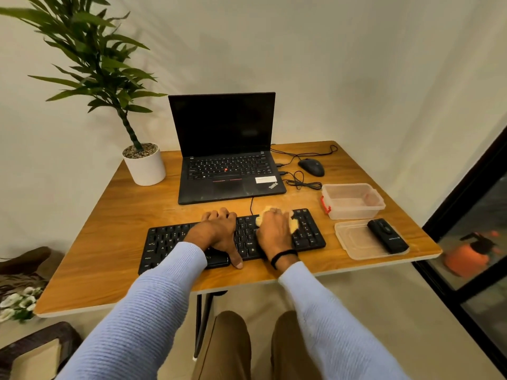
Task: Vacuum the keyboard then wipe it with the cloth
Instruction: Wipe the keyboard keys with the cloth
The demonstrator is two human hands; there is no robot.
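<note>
We see the black keyboard [164, 242] lying near the front edge of the tabletop [109, 259], in front of the open laptop [227, 171]; the left hand [219, 233] spans its middle, fingers hooked over the far edge and thumb at the near edge; the right hand [274, 233] is curled on a yellow cloth [294, 227], pressing it onto the keys right of centre; the small black vacuum [388, 235] lies on a clear lid [356, 244] to the right, just beside a clear container [354, 212].
</note>
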